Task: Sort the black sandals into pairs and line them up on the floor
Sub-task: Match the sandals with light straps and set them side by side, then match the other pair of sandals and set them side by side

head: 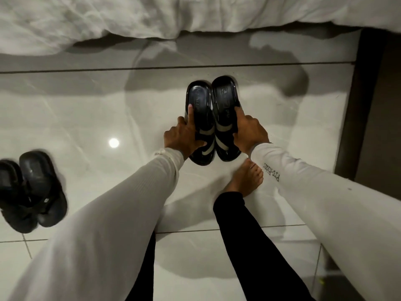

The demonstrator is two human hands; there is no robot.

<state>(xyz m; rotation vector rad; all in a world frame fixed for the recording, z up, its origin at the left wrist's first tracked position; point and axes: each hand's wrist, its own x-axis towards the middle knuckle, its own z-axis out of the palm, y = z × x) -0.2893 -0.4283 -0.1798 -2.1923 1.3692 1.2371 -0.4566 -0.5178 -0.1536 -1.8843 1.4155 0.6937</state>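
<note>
Dim; lamp glare on floor (edges blurred).

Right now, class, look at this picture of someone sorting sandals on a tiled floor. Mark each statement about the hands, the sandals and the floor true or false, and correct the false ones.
1. Each hand grips one black sandal with grey straps. True: the left hand holds the left sandal, the right hand the right sandal.
2. These two sandals lie far apart. False: they sit side by side, edges close together.
3. A second pair of plain black sandals lies at the left on the glossy white tiled floor. True.
4. The person wears shoes. False: a bare foot shows.
5. White bedding is at the top. True.
</note>
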